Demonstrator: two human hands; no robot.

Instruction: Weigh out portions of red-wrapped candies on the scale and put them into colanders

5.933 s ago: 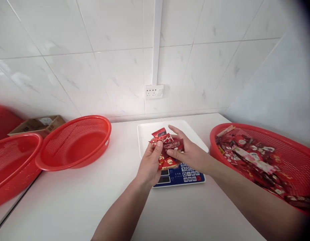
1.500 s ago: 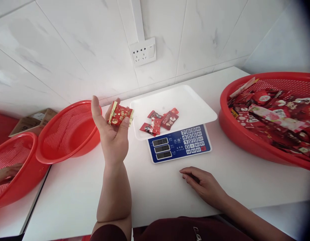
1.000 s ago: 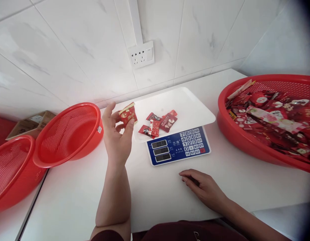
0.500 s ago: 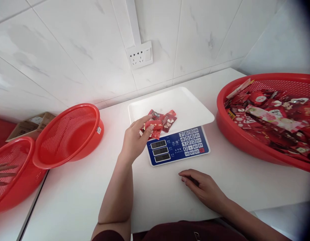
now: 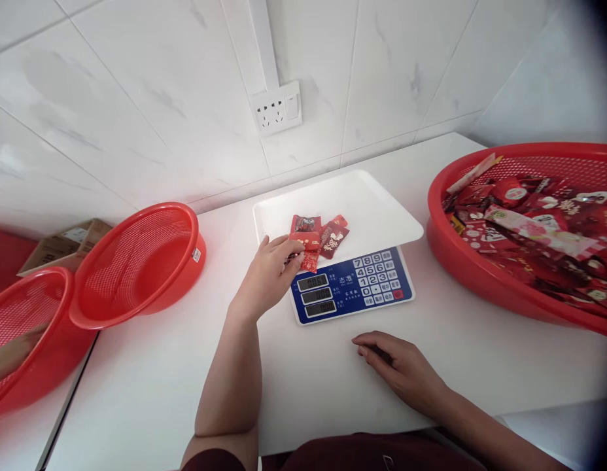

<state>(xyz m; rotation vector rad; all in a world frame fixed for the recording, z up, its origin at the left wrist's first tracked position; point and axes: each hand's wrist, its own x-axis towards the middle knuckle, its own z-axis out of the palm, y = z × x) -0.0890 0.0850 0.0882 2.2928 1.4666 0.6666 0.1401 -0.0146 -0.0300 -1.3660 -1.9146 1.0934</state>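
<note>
My left hand [image 5: 271, 271] is over the near left part of the white scale tray [image 5: 377, 216]. Its thumb and fingers are closed on the left end of a red-wrapped candy packet [image 5: 306, 242], partly hidden by the fingers. More small packets lie against it: a darker red one [image 5: 306, 224] behind and a maroon one [image 5: 333, 239] to the right. Below the tray shows the scale's blue panel [image 5: 352, 288] with keys and lit displays. My right hand [image 5: 401, 369] rests on the table in front of the scale, fingers curled, with nothing visible in it.
To the right stands a large red basket [image 5: 435, 242] of wrapped candies. A red perforated basket [image 5: 137, 314] sits left of the scale. Beside it another red basket [image 5: 63, 340] has another person's forearm [image 5: 16, 353] in it. Cardboard [image 5: 63, 242] lies behind; the wall has a socket [image 5: 278, 108].
My left hand's fingers have shifted slightly left on the packets, uncovering more of them. The scale's top reading has changed. Another person's arm reaches further into the left basket. My right hand stays put.
</note>
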